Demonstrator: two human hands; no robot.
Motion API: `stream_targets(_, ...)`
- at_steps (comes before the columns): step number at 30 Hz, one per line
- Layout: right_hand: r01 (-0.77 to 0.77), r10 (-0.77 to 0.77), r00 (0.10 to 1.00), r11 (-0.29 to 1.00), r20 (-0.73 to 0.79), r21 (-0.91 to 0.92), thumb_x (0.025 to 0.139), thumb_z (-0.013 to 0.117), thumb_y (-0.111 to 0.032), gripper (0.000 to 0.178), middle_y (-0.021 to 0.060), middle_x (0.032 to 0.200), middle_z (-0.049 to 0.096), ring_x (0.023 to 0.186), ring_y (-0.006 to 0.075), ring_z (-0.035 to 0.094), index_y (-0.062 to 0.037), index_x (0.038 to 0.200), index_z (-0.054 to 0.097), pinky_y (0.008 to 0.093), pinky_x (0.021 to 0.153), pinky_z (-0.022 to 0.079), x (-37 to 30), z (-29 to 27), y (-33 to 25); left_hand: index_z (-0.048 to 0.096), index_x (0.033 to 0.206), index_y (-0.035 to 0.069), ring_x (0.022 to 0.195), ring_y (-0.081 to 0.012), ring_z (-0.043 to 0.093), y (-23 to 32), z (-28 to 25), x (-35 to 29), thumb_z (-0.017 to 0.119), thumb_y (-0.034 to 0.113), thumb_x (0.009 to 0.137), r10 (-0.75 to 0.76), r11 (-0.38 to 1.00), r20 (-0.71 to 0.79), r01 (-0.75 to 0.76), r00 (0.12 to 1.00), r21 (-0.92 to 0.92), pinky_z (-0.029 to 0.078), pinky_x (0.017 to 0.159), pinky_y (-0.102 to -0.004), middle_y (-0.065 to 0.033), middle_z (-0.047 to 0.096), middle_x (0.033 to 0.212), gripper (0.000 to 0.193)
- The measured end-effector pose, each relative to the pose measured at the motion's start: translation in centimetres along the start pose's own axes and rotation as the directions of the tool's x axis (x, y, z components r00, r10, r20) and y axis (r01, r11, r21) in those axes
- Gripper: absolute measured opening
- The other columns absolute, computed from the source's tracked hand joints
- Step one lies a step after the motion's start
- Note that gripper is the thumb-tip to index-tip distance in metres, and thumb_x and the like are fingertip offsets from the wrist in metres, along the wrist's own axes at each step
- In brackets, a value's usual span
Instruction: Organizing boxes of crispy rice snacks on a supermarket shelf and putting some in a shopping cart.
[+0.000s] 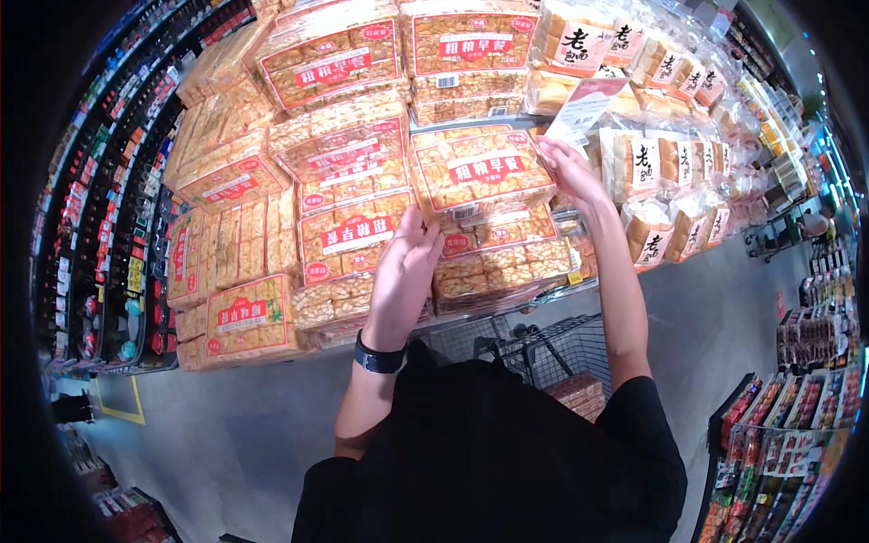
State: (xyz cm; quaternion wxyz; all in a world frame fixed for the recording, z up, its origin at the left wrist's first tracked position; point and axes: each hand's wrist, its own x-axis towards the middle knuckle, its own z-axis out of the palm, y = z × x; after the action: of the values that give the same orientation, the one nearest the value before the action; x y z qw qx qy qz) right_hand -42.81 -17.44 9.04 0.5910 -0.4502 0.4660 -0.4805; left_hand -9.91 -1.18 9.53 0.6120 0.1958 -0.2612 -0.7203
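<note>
Between my two hands is a clear-wrapped pack of puffed-grain snack bars point(484, 172), golden with a red-and-white label. It lies slightly tilted over a stack of like packs point(498, 262). My right hand point(577, 172) grips the right end of this pack, fingers closed along its upper right corner. At the lower left corner, my left hand point(407, 267) presses its fingers together against the wrapping, with a dark band on that wrist. How far those fingertips reach under the pack is hidden.
More stacked packs point(348, 231) fill the display to the left and behind. Bagged bread loaves point(634, 163) stand at the right, beside a price card point(584, 109). Close to my body below the display edge is a wire shopping cart point(566, 348). Goods shelves point(118, 226) rise far left.
</note>
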Motion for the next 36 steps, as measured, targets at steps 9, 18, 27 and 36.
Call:
stream_targets(9,0.154,-0.138,0.988,0.749,0.076,-0.644,0.097,0.071,-0.022,0.070,0.0154,0.137,0.061,0.115,0.0163,0.062,0.0040,0.152,0.037,0.0311,0.095,0.051,-4.7,-0.2,1.7,0.050,0.135,-0.001,0.124,-0.0237,0.053,-1.1,1.2,2.0,0.059,0.009,0.097,-0.058,0.994,-0.165,0.042,0.985,-0.099,0.042,0.111,-0.0371,-0.0117,0.057,0.128,0.040)
stream_targets(18,0.042,-0.187,0.978,0.595,-0.088,-0.803,0.089,0.077,-0.041,0.069,0.0192,0.105,0.073,0.088,0.0185,0.067,-0.0053,0.143,0.053,0.0327,0.081,0.053,-0.7,0.4,1.1,0.050,0.124,0.009,0.101,-0.0126,0.060,-0.8,2.1,7.7,0.062,0.007,0.096,-0.077,0.996,-0.236,0.063,0.969,-0.065,0.048,0.094,-0.0283,-0.0019,0.061,0.110,0.030)
stream_targets(27,0.112,-0.331,0.937,0.581,-0.108,-0.807,0.090,0.075,-0.040,0.067,0.0245,0.114,0.071,0.110,0.0337,0.069,-0.0078,0.144,0.054,0.0404,0.092,0.053,0.6,1.6,1.0,0.060,0.106,0.007,0.099,-0.0195,0.053,-0.6,0.0,11.7,0.060,0.014,0.097,-0.055,0.998,-0.194,0.045,0.979,-0.053,0.045,0.095,-0.0339,-0.0024,0.058,0.103,0.011)
stream_targets(36,0.271,-0.432,0.900,0.664,-0.061,-0.697,0.091,0.077,-0.032,0.068,0.0199,0.110,0.073,0.088,0.0180,0.069,0.0037,0.143,0.051,0.0333,0.082,0.055,1.6,0.8,3.1,0.061,0.103,0.010,0.101,-0.0189,0.051,-0.1,-0.3,11.4,0.063,0.018,0.095,-0.056,0.998,-0.218,0.060,0.974,0.009,0.041,0.096,-0.0360,0.0003,0.059,0.105,0.012)
